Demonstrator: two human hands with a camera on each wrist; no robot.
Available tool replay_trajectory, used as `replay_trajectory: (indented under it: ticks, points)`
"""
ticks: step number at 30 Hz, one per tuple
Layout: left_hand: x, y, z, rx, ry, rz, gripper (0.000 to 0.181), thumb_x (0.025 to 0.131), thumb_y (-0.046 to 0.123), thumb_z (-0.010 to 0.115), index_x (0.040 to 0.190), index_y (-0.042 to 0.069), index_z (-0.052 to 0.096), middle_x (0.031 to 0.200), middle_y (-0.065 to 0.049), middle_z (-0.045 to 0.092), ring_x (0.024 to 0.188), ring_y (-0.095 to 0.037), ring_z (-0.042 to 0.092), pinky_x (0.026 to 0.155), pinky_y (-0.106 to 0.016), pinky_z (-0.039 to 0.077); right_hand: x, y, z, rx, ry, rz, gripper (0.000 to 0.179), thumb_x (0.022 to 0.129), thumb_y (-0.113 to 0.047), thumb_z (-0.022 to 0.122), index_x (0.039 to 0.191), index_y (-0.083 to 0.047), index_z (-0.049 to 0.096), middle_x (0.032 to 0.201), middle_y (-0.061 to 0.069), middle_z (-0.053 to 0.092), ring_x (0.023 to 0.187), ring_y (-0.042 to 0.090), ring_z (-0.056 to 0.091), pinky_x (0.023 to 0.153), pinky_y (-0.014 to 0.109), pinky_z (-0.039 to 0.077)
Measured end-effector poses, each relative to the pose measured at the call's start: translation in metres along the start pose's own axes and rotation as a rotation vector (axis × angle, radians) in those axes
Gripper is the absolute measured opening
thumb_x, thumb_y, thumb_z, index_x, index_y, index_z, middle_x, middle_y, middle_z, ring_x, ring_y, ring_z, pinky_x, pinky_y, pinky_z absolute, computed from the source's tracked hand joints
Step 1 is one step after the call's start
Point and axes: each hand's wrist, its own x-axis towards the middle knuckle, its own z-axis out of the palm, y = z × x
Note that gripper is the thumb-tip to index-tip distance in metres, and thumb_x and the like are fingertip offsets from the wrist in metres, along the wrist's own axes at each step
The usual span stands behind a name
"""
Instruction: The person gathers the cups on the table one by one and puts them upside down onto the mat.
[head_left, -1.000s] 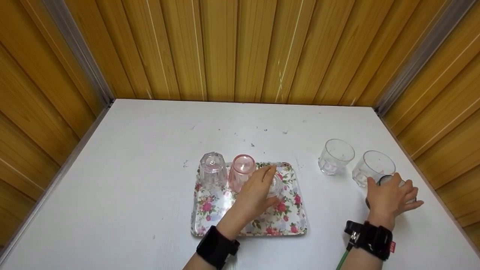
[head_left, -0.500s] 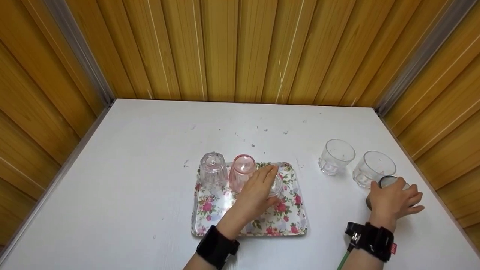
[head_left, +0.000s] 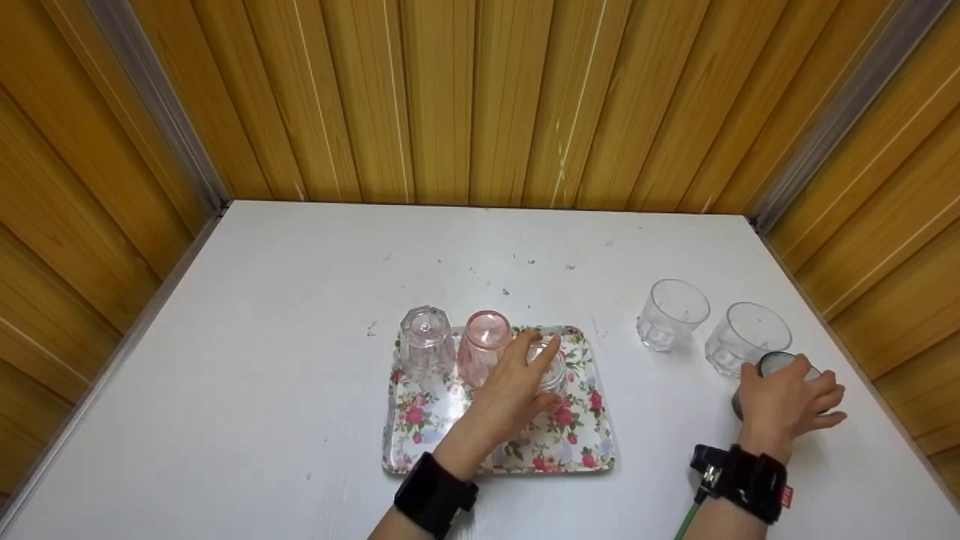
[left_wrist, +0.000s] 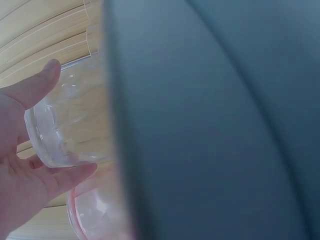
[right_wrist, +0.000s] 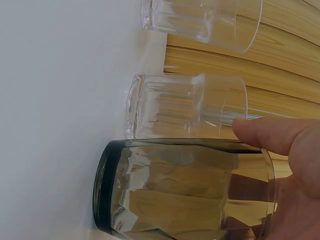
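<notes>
My left hand (head_left: 510,386) reaches over the floral tray (head_left: 495,454) and holds a clear drinking glass (head_left: 553,367) near its upturned base. In the left wrist view the thumb lies on one side of that clear glass (left_wrist: 75,115) and fingers on the other. Left of it on the tray, a pink glass (head_left: 484,345) and a taller clear faceted glass (head_left: 426,337) stand upside down. At the right, my right hand (head_left: 784,405) grips a smoky dark glass (right_wrist: 185,190) near its rim; it stands upright on the table.
Two clear tumblers stand upright just beyond the dark glass: one nearer tumbler (head_left: 739,345) and one farther tumbler (head_left: 667,319). Wood-patterned panels (head_left: 510,97) close off the back and sides of the white table (head_left: 247,337). A dark blurred shape (left_wrist: 215,130) covers much of the left wrist view.
The left hand's fingers have spread apart a little over the clear glass. The right hand has shifted slightly on the dark glass, and more of its rim shows. The other glasses stay put.
</notes>
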Motion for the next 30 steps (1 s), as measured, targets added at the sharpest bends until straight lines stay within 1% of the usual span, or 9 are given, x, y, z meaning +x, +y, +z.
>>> replay_trajectory:
  ticks: [2,6,11,14,19,22,24,27,30]
  points:
    - [0.0002,0.0001,-0.0002,0.01,-0.005,0.013,0.075,0.076,0.03,0.07,0.14,0.014,0.035,0.138,-0.011,0.034,0.129,-0.025,0.034,0.104,-0.034,0.035,0.0,-0.0001,-0.0001,0.0,0.003,-0.001,0.067,0.089,-0.026,0.05,0.136,0.011,0.02,0.142,0.036,-0.003,0.132,0.047,-0.01,0.101,0.067,-0.01]
    - [0.0001,-0.0007,0.0001,0.039,-0.007,0.049,0.07,0.076,0.03,0.07,0.137,0.013,0.039,0.137,-0.011,0.036,0.128,-0.025,0.036,0.105,-0.033,0.035,0.0004,0.0005,-0.0003,-0.005,0.008,-0.001,0.068,0.089,-0.027,0.05,0.136,0.011,0.02,0.142,0.036,-0.002,0.133,0.047,-0.008,0.102,0.066,-0.009]
    - [-0.0005,-0.0028,0.0015,0.075,0.012,0.106,0.065,0.076,0.03,0.07,0.133,0.013,0.043,0.135,-0.012,0.038,0.127,-0.025,0.038,0.105,-0.033,0.034,0.0006,0.0017,0.0002,-0.016,0.01,0.003,0.067,0.089,-0.027,0.05,0.136,0.01,0.021,0.142,0.036,-0.001,0.133,0.046,-0.007,0.104,0.064,-0.009]
    - [-0.0007,-0.0033,0.002,0.087,0.024,0.123,0.064,0.077,0.03,0.069,0.132,0.012,0.044,0.135,-0.013,0.039,0.128,-0.026,0.037,0.105,-0.034,0.033,0.0002,0.0017,0.0006,-0.013,0.017,-0.001,0.067,0.088,-0.027,0.05,0.136,0.011,0.022,0.142,0.036,0.0,0.133,0.046,-0.006,0.104,0.063,-0.009]
    - [-0.0002,-0.0027,0.003,0.129,0.023,0.129,0.062,0.079,0.031,0.067,0.132,0.01,0.044,0.137,-0.013,0.039,0.13,-0.029,0.034,0.107,-0.037,0.031,-0.0007,0.0016,0.001,-0.004,0.043,-0.018,0.065,0.088,-0.025,0.051,0.135,0.011,0.024,0.143,0.036,0.002,0.133,0.045,-0.004,0.105,0.062,-0.008]
    - [0.0004,-0.0023,0.004,0.2,0.037,0.139,0.061,0.079,0.034,0.066,0.131,0.011,0.045,0.138,-0.011,0.041,0.129,-0.029,0.035,0.107,-0.039,0.03,-0.0009,0.002,0.0015,-0.004,0.049,-0.019,0.065,0.088,-0.026,0.051,0.135,0.011,0.025,0.143,0.036,0.003,0.134,0.045,-0.003,0.105,0.063,-0.007]
    - [0.0008,-0.0014,0.0046,0.287,0.056,0.155,0.06,0.079,0.037,0.067,0.13,0.012,0.048,0.136,-0.009,0.044,0.128,-0.027,0.038,0.107,-0.039,0.03,-0.0013,0.0021,0.002,-0.004,0.049,-0.017,0.065,0.088,-0.026,0.051,0.135,0.011,0.025,0.143,0.036,0.003,0.133,0.045,-0.003,0.105,0.063,-0.007]
    - [0.002,0.0004,0.005,0.43,0.096,0.192,0.057,0.077,0.042,0.067,0.126,0.015,0.052,0.129,-0.004,0.05,0.122,-0.022,0.043,0.105,-0.037,0.032,-0.0022,0.0023,0.0026,-0.005,0.046,-0.011,0.064,0.088,-0.026,0.051,0.135,0.01,0.026,0.143,0.035,0.004,0.133,0.045,-0.002,0.105,0.063,-0.007]
    - [0.0031,0.002,0.0054,0.502,0.128,0.22,0.056,0.075,0.044,0.068,0.123,0.017,0.055,0.12,0.001,0.055,0.115,-0.017,0.047,0.101,-0.033,0.035,-0.0019,0.0019,0.0021,-0.01,0.039,-0.008,0.065,0.088,-0.026,0.05,0.135,0.01,0.024,0.143,0.035,0.003,0.133,0.045,-0.003,0.105,0.063,-0.007]
